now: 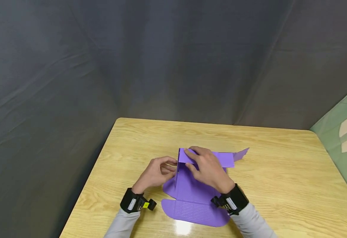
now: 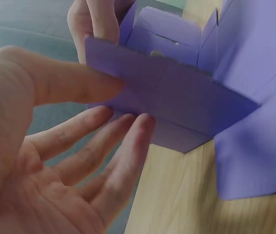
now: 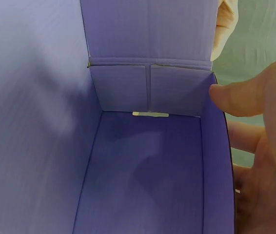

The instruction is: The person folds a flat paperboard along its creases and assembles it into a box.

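A partly folded purple cardboard box lies on the table, its lid panel with rounded ears spread towards me. My left hand is at the box's left end. In the left wrist view its thumb and extended fingers touch the outer face of an end flap. My right hand holds the far wall. From the right wrist view, the thumb is at that wall's top edge and the other fingers lie outside it. Inside the box, two tabs stand against the end wall below the raised flap.
The light wooden table extends on both sides of the box. Beyond its far edge hangs a dark grey curtain. A purple side flap sticks out at the box's right. Green patterned fabric hangs at the right.
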`<state>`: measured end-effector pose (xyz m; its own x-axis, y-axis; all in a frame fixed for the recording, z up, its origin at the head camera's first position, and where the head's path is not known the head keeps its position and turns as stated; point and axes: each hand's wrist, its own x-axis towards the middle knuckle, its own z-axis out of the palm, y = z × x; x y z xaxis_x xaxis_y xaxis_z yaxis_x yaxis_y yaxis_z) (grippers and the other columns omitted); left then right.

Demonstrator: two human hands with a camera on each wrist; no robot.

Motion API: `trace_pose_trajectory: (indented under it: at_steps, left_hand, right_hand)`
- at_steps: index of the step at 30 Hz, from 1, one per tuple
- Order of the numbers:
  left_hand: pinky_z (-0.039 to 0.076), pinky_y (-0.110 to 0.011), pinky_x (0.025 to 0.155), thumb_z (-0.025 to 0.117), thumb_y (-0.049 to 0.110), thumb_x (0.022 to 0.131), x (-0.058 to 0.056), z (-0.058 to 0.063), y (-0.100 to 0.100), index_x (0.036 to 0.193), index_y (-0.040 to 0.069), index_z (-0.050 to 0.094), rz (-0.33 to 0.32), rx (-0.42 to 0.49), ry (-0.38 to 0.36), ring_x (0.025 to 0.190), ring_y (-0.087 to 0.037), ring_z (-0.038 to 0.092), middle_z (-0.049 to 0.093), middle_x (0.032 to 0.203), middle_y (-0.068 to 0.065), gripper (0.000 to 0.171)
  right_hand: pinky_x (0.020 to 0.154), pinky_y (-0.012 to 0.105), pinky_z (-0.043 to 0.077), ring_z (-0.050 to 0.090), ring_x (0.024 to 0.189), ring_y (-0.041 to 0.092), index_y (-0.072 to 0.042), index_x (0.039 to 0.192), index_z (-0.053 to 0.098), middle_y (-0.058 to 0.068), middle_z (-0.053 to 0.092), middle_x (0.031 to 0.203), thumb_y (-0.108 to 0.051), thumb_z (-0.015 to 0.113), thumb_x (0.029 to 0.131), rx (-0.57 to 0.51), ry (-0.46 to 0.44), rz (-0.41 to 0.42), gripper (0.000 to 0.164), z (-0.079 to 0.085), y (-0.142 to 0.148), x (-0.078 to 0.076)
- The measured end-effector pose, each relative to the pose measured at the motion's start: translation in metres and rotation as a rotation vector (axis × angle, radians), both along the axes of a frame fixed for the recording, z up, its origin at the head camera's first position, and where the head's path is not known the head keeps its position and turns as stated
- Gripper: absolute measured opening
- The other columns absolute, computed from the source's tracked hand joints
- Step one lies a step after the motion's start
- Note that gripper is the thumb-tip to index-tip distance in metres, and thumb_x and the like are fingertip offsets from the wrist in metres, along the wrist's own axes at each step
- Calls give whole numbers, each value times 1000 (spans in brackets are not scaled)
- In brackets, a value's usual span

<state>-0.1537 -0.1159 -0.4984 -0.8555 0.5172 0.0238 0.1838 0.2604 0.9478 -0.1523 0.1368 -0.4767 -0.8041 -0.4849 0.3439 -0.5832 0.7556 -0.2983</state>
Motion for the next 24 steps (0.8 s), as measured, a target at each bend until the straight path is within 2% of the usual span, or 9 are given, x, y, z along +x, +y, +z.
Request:
trace_pose_trajectory:
  at_steps: [6, 12, 17, 24]
  left_hand:
    - [64, -28, 90, 82, 6, 93, -3, 4, -2, 129, -1, 70, 8, -68, 36, 105, -28, 78, 75, 125, -17, 38]
    - [64, -27, 86, 89, 12, 88, -3, 3, 4, 121, 5, 74, 69, -88, 66, 101, -25, 78, 78, 118, -9, 37]
    - [66, -36, 86, 92, 14, 85, -5, 0, 8, 116, 8, 75, 106, -85, 98, 101, -29, 78, 79, 110, -8, 36]
    - [65, -47, 87, 95, 16, 82, -8, -1, 13, 115, 6, 74, 147, -101, 135, 101, -32, 78, 80, 105, -9, 40]
  right_hand:
    - [117, 55, 47, 61, 137, 37, -6, 147, 64, 20, 65, 144, -19, 70, 98, -13, -10, 13, 51, 0, 0, -1]
    - [118, 56, 46, 59, 139, 37, -6, 148, 63, 20, 64, 146, -15, 64, 98, -19, -39, 13, 51, 2, 0, 0]
    - [117, 57, 46, 59, 139, 37, -6, 148, 63, 20, 63, 146, -13, 63, 98, -26, -48, 16, 51, 3, 0, 1]
    - [119, 57, 44, 58, 140, 37, -6, 149, 63, 19, 63, 147, -13, 62, 99, -24, -55, 11, 50, 3, -1, 1]
